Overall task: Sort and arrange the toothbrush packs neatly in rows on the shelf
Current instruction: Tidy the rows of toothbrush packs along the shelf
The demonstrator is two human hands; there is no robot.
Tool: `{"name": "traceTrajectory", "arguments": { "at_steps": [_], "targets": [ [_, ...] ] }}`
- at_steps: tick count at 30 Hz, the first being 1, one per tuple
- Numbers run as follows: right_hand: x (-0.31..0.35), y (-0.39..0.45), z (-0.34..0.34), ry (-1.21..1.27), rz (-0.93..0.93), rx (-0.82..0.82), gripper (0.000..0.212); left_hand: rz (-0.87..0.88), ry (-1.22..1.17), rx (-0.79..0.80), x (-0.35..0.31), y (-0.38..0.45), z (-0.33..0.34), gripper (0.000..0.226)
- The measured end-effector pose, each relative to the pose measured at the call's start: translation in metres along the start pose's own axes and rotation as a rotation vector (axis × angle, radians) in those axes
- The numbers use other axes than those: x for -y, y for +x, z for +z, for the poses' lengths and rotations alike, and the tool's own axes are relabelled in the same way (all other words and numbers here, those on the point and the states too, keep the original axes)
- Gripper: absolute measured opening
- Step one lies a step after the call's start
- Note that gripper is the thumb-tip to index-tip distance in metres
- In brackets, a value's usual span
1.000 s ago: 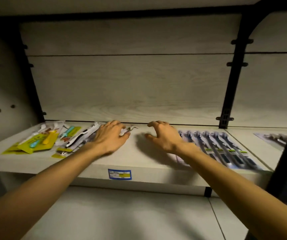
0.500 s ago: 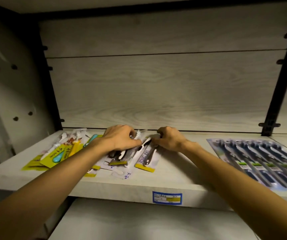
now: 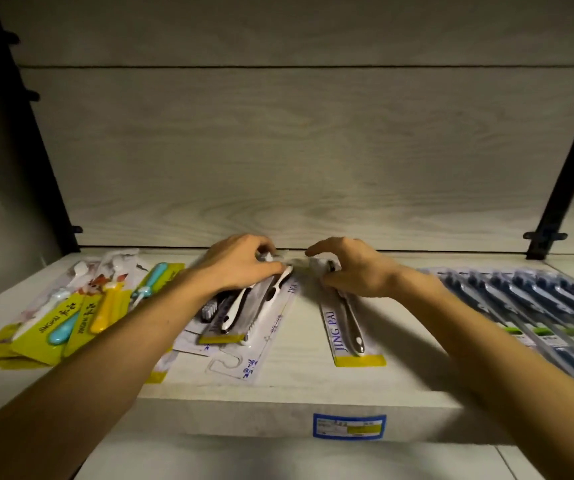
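Toothbrush pack (image 3: 348, 320) – your right hand (image 3: 355, 268) pinches its top end. Left hand (image 3: 240, 265) grips the pile of packs (image 3: 244, 313) on the shelf (image 3: 296, 382).

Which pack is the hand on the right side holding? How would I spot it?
Find the blue price label on the shelf edge. Just above it lies a single pack under the right hand. It lies alone, with one silvery brush and a yellow strip.

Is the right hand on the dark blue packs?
No, the right hand holds a single Jing Pai pack, apart from the dark blue packs.
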State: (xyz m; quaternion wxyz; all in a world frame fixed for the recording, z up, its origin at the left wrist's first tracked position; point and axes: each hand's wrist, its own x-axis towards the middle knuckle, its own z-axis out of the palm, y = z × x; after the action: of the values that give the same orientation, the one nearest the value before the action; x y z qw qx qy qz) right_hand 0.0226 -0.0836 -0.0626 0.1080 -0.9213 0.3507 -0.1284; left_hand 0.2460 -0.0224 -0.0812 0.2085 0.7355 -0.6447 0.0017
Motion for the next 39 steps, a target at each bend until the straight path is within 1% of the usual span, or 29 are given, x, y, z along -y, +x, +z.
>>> {"name": "traceTrajectory", "arguments": {
  "at_steps": [4,6,8,11,13,18,20,23,25,29,31,32,33,35,37,39],
  "targets": [
    [0.008,-0.003,0.007,0.056,-0.058,-0.038,0.051,-0.019,0.007,-0.037,0.015,0.001,-0.006,0.040],
    [0.015,-0.002,0.014,0.102,-0.086,-0.033,0.053,-0.039,-0.023,-0.059,0.022,0.001,-0.010,0.036],
    [0.022,-0.001,0.022,0.079,-0.110,-0.015,0.056,-0.047,-0.046,-0.040,0.026,0.001,-0.013,0.039],
    [0.024,0.001,0.027,-0.006,-0.140,-0.001,0.059,-0.061,-0.037,0.010,0.027,-0.001,-0.015,0.050],
    [0.020,0.001,0.027,0.003,-0.109,-0.005,0.063,-0.070,-0.044,0.012,0.025,-0.003,-0.016,0.053],
    [0.012,0.001,0.027,-0.013,-0.048,-0.051,0.064,-0.129,-0.079,-0.008,0.024,-0.006,-0.016,0.060],
    [0.011,0.001,0.027,-0.023,-0.026,-0.050,0.063,-0.136,-0.091,0.002,0.024,-0.007,-0.016,0.060],
    [0.010,0.000,0.026,-0.035,-0.002,-0.031,0.049,-0.105,-0.114,0.050,0.021,-0.008,-0.015,0.053],
    [0.008,-0.001,0.025,-0.002,0.023,-0.025,0.043,-0.081,-0.109,0.066,0.017,-0.009,-0.013,0.052],
    [0.003,0.000,0.023,0.092,0.048,-0.060,0.051,-0.023,-0.044,0.068,0.010,-0.012,-0.012,0.054],
    [-0.003,0.002,0.019,0.037,0.048,-0.117,0.051,0.047,0.020,0.051,0.006,-0.014,-0.012,0.057],
    [-0.007,0.002,0.017,-0.014,0.080,-0.130,0.052,0.079,0.031,0.043,0.003,-0.015,-0.011,0.058],
    [-0.011,0.003,0.016,-0.064,0.134,-0.127,0.053,0.098,0.025,0.044,0.001,-0.016,-0.011,0.059],
    [-0.019,0.001,0.015,-0.127,0.234,-0.070,0.053,0.108,-0.009,0.074,-0.004,-0.019,-0.010,0.063],
    [-0.021,0.000,0.017,-0.106,0.248,-0.017,0.048,0.112,-0.053,0.099,-0.008,-0.021,-0.009,0.063],
    [-0.019,0.001,0.019,-0.048,0.223,-0.020,0.046,0.127,-0.147,0.130,-0.009,-0.022,-0.009,0.064]
  ]
}}
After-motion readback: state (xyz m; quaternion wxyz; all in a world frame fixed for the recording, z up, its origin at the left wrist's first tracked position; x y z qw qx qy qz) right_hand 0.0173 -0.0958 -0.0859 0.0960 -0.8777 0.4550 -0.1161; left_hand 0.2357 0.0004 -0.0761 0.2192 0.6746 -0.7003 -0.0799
